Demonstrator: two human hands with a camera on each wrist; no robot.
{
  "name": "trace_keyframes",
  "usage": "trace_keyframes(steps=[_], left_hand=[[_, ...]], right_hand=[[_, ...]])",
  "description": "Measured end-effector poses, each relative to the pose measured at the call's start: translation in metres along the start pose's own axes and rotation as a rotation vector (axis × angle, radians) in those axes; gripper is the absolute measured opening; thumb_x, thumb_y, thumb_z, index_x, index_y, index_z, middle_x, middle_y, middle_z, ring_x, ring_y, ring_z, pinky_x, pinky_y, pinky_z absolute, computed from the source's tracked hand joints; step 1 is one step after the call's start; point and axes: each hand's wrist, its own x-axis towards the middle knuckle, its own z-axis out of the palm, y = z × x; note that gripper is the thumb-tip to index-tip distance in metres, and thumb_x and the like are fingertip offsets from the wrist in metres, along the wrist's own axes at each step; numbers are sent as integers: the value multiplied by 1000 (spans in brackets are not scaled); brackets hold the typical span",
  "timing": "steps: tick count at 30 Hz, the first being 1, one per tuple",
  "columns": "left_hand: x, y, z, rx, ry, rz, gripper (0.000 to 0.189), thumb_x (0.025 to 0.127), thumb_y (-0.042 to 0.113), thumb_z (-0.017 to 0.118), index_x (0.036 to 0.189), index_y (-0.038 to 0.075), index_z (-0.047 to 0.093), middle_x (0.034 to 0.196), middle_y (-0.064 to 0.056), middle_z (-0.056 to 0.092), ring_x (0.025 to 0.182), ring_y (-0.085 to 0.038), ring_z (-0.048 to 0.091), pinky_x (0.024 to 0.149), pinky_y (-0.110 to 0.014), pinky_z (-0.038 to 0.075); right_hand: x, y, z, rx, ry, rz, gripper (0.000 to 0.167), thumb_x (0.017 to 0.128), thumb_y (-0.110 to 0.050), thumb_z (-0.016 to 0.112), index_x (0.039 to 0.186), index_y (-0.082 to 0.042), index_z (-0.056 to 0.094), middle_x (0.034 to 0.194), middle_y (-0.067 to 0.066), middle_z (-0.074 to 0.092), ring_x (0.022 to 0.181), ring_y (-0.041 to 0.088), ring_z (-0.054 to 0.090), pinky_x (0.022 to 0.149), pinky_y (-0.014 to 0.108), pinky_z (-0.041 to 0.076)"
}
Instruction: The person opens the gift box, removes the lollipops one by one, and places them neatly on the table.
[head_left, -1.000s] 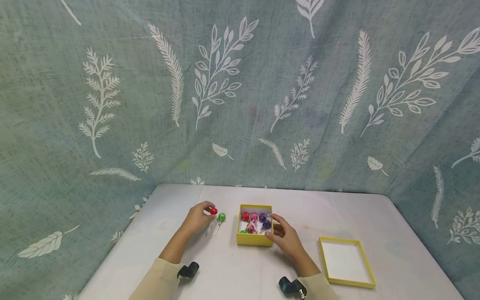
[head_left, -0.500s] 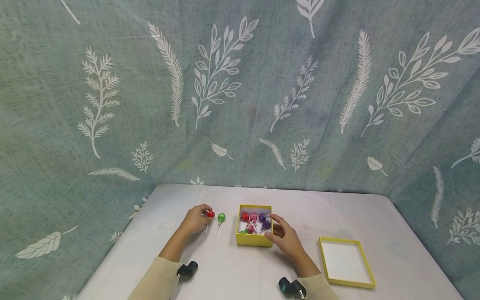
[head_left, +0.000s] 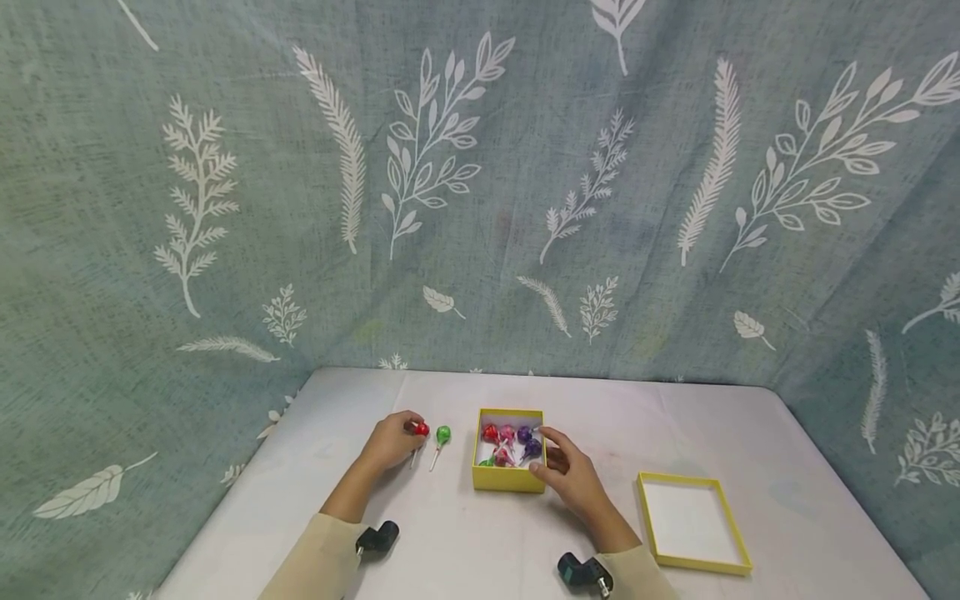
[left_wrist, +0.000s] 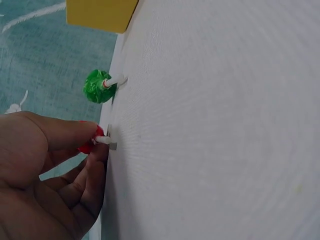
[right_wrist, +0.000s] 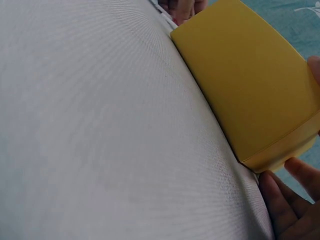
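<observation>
My left hand (head_left: 390,440) pinches a red lollipop (left_wrist: 88,145) between thumb and fingers, its white stick close to the table surface. Just to the right of it lies a green lollipop (head_left: 443,435), which shows in the left wrist view with its stick toward the camera. A yellow open box (head_left: 507,479) stands farther right, holding several red, pink, purple and green lollipops (head_left: 507,433). On the right side of that box is my right hand (head_left: 573,475), holding it with the thumb at the near rim and the fingers along the side wall. The box hides part of the thumb in the right wrist view.
A yellow-rimmed lid (head_left: 694,523) with a white inside lies to the right of my right forearm. White cloth covers the table (head_left: 457,546). A green-grey curtain (head_left: 480,208) with white leaf prints hangs behind and at the sides.
My left hand has moved slightly left and toward me with the red lollipop, lowering it beside the green one. The right hand and the box have stayed in place.
</observation>
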Motion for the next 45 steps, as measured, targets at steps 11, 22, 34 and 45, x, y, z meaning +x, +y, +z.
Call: trace_keyframes(steps=[11,22,34,45], left_hand=[[2,-3,-2,-21,-25,-13,33,85,13,74,115,5,65,100,-9,65,95,-27,61,82,-47,50],[2,1,-6,-34,-40,-19,35,85,14,74,118,6,64,99,-7,65,93,-24,60,82,-46,49],[4,19,-19,-19,6,108,34,86,13,73,118,5,66,106,-11,68,94,-27,63,81,-45,48],[2,67,-6,-61,-47,129,31,89,13,71,119,10,66,106,-6,67,84,-18,61,68,-34,51]], right_hand=[[6,11,0,-13,5,-16,62,88,-28,73,144,-20,47,134,20,54,117,35,57,95,49,46],[6,11,1,25,13,-4,64,87,-22,75,144,-19,47,133,20,55,117,35,57,96,50,45],[5,9,0,-7,21,5,61,87,-27,74,143,-24,48,135,19,53,118,33,56,96,48,45],[3,11,0,5,22,-7,63,86,-30,75,143,-23,49,134,19,55,117,34,57,95,49,46]])
